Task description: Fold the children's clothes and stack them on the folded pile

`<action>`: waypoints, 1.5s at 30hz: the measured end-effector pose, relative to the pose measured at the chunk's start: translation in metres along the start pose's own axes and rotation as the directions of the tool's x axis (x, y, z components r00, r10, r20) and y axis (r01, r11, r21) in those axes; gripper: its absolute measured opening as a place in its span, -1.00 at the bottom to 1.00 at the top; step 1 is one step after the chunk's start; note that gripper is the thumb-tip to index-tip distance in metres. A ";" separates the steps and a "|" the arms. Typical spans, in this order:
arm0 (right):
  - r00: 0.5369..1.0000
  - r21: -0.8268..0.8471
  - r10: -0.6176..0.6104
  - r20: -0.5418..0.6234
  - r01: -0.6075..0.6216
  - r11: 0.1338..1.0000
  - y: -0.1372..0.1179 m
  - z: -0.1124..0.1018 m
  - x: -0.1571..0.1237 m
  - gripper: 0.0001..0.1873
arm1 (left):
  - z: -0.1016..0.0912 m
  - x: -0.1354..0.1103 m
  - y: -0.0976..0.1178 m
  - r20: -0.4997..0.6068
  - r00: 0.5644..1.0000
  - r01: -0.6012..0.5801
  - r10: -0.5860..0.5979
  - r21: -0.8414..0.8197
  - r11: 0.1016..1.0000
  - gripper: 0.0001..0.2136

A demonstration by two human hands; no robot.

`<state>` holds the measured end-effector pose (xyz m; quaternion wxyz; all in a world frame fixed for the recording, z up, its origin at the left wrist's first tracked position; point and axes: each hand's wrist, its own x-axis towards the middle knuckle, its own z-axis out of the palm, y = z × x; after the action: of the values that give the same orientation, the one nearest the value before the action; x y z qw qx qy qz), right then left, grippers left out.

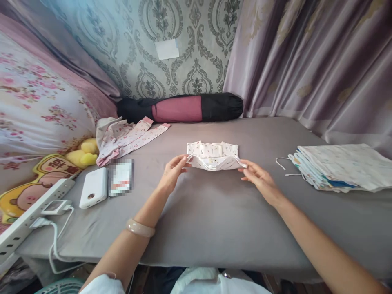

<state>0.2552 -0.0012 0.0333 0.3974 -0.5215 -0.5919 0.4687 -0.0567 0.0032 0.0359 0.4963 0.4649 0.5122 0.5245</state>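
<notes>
A white piece of cloth point(212, 152) with a small print lies partly folded in the middle of the grey-covered surface. Its near edge has a white trim and is lifted, curving between the hands; whether it is a garment I cannot tell. My left hand point(174, 173) is closed, pinching the left corner of that edge between thumb and fingers. At the other end, the thumb and fingers of my right hand point(259, 179) are closed on the right corner. A pale bracelet point(140, 228) circles my left wrist.
To the right lies a stack of folded cloths point(343, 167) with loose white strings. Pink-printed clothing point(125, 139), a white power bank point(94, 188), a blurred packet point(121, 177) and a power strip point(36, 216) with cables are on the left. A black-and-pink roll point(177, 108) lies along the wall.
</notes>
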 end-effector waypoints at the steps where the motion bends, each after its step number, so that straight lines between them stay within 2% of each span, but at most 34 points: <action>1: 0.999 -0.088 -0.026 0.025 0.028 0.996 0.004 0.001 0.000 -0.46 | 0.002 0.000 -0.001 0.009 0.999 -0.040 0.040 0.048 0.998 -0.52; 4: 0.991 -0.297 -0.095 0.095 0.120 0.947 0.014 0.005 0.003 -0.36 | 0.005 0.000 -0.002 0.052 0.992 -0.126 0.119 0.157 0.979 -0.53; 7: 0.982 -0.430 -0.139 0.129 0.181 0.884 0.013 0.009 0.006 -0.29 | 0.006 0.005 -0.003 0.096 0.981 -0.185 0.168 0.208 0.960 -0.52; 12: 0.979 -0.555 -0.162 0.122 0.203 0.807 0.007 0.018 0.015 -0.24 | 0.011 0.022 -0.013 0.090 0.976 -0.216 0.197 0.322 0.922 -0.51; 16: 0.968 -0.629 -0.228 0.109 0.245 0.738 0.016 0.026 0.031 -0.26 | 0.018 0.039 -0.024 0.054 0.977 -0.208 0.208 0.473 0.856 -0.52; 19: 0.972 -0.677 -0.218 0.090 0.220 0.702 0.022 0.032 0.044 -0.29 | 0.024 0.050 -0.029 0.043 0.974 -0.209 0.222 0.552 0.807 -0.54; 27: 0.991 -0.756 -0.130 -0.018 0.071 0.650 0.017 0.043 0.065 -0.36 | 0.034 0.080 -0.033 0.012 0.975 -0.185 0.223 0.603 0.776 -0.54; 29: 0.993 -0.767 -0.106 -0.048 0.031 0.641 0.018 0.045 0.069 -0.36 | 0.036 0.085 -0.036 0.026 0.975 -0.181 0.222 0.675 0.715 -0.53; 33: 0.995 -0.789 -0.049 -0.090 -0.041 0.613 0.022 0.047 0.077 -0.33 | 0.037 0.086 -0.043 0.044 0.982 -0.135 0.185 0.844 0.519 -0.43; 37: 0.996 -0.841 0.000 -0.092 -0.078 0.536 0.017 0.050 0.081 -0.35 | 0.043 0.080 -0.041 0.061 0.984 -0.117 0.169 0.931 0.346 -0.46; 41: 0.994 -0.880 -0.097 -0.057 -0.004 0.475 0.006 0.065 0.088 -0.39 | 0.063 0.080 -0.034 0.149 0.953 -0.215 0.264 0.946 0.242 -0.52; 45: 0.976 -0.886 -0.206 0.071 0.157 0.437 0.002 0.080 0.099 -0.43 | 0.083 0.087 -0.037 0.267 0.920 -0.334 0.287 0.918 0.216 -0.54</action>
<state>0.1653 0.0854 0.0098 0.1300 -0.5961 -0.7916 0.0345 0.0206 0.0959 0.0011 0.0165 0.7693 0.6083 0.1944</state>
